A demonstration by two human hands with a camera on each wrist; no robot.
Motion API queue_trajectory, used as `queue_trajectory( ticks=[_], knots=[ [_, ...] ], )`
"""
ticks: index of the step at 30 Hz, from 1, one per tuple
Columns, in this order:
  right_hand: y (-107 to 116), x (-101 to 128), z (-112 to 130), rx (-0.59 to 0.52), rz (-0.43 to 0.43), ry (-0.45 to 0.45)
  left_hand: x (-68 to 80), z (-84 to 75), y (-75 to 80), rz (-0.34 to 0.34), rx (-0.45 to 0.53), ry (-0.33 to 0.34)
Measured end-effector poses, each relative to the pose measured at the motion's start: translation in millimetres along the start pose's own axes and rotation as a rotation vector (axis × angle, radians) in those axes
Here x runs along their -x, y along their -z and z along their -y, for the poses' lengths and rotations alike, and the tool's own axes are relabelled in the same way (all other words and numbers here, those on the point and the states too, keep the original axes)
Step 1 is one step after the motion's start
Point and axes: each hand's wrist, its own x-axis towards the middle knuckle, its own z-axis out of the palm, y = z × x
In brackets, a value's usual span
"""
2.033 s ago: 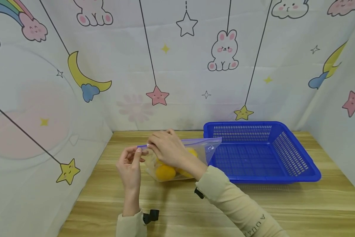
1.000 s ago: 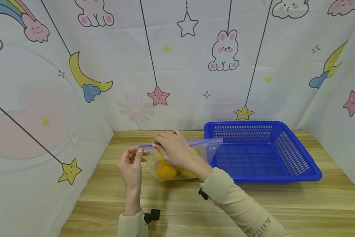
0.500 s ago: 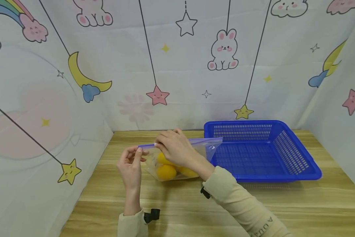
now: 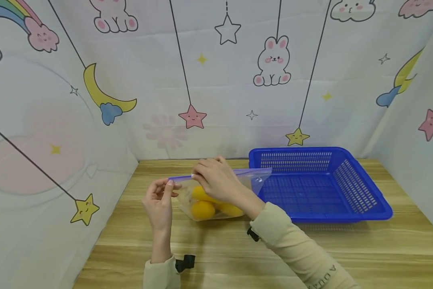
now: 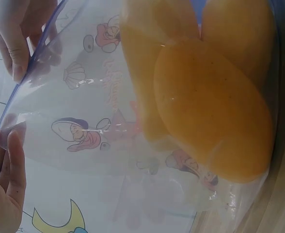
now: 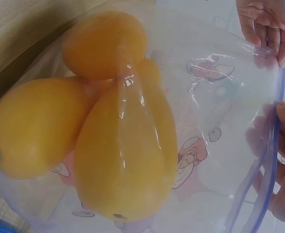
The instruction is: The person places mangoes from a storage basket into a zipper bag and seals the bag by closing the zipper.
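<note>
A clear zip bag [image 4: 257,178] with a purple seal strip and cartoon prints stands on the table, several yellow mangoes [image 4: 203,210] at its bottom. My left hand [image 4: 159,204] pinches the strip's left end between thumb and fingers. Farther right along the top edge, my right hand [image 4: 216,180] pinches the strip, thumb on the near side. Below that hand in the right wrist view, the seal strip [image 6: 266,189] shows as two separate lines; between the hands it looks like one dark line. In the left wrist view, one mango [image 5: 213,111] lies in front of the others.
A blue plastic basket [image 4: 375,200] with slotted sides sits to the right, the bag's right corner overlapping its left side. Wood-grain table [image 4: 216,257] lies in front. White cloth [image 4: 230,80] with cartoon prints hangs behind and on both sides.
My right hand has slid a short way right along the strip, leaving a longer stretch of dark purple line between the hands. My left hand has stayed at the corner.
</note>
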Motion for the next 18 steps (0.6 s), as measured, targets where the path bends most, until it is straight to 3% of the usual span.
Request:
queue_trajectory(
  ticks=[18],
  knots=[
    [1.7, 6.7, -6.1, -0.008, -0.014, -0.008, -0.4, 1.2, 0.0, 0.004, 0.013, -0.032]
  ],
)
